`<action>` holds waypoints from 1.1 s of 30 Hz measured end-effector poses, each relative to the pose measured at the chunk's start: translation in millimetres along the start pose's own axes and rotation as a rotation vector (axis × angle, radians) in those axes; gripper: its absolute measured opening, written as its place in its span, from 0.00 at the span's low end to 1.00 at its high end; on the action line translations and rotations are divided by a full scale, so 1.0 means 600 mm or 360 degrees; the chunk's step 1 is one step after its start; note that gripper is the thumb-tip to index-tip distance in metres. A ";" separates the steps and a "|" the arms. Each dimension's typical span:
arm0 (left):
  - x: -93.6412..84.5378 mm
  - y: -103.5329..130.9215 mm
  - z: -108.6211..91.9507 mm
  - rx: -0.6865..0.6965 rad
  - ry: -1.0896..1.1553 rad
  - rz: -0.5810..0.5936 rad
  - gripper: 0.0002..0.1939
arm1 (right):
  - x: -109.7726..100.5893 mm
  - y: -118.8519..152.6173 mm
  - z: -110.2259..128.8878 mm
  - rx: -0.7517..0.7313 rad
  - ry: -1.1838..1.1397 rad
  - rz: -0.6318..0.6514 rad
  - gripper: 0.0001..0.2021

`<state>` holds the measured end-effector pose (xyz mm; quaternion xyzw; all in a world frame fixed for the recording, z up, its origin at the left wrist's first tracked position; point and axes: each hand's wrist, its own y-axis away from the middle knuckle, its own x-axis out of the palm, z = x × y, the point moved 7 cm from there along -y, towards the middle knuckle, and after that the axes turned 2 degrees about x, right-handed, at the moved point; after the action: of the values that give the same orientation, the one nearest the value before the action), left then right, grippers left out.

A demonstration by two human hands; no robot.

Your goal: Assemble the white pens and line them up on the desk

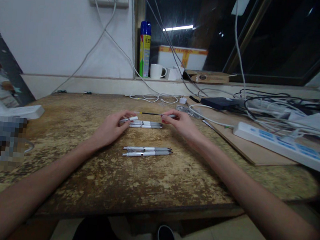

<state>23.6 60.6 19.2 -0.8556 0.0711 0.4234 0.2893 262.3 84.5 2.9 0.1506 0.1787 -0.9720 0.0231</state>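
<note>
My left hand (pixel 117 125) is closed around a white pen barrel (pixel 132 118), its open end pointing right. Between the fingertips of my right hand (pixel 178 121) is a grey pen part (pixel 172 116), with a thin dark ink refill (pixel 150 114) reaching left from the fingers. Several white and grey pens (pixel 148 125) lie side by side just below the refill, close to my left fingers. Nearer the front, a small group of similar pens (pixel 147 152) rests on the worn wooden table (pixel 132 184).
A brown board (pixel 249 150) and a white power strip (pixel 283 145) lie on the right, with tangled cables behind. A spray can (pixel 144 49), a white mug (pixel 157 71) and a flat cardboard box (pixel 208 77) stand on the window ledge. Another power strip (pixel 29 111) is at left.
</note>
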 end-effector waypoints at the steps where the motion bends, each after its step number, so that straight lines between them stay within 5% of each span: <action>1: -0.001 0.000 0.001 0.0004 -0.0022 -0.0004 0.19 | 0.000 0.000 0.000 -0.0005 0.0007 0.0002 0.09; 13: -0.002 0.003 -0.011 0.0178 -0.0287 0.0029 0.18 | 0.006 0.002 -0.001 0.0029 0.0046 0.0056 0.07; 33: 0.002 0.000 0.007 -0.0003 -0.0019 -0.0028 0.17 | 0.010 -0.006 -0.031 0.0255 -0.0532 0.0083 0.11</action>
<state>21.6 63.3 16.0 -0.8539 0.0614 0.4260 0.2926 261.7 94.8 -14.4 -0.0071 0.0904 -0.9937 0.0655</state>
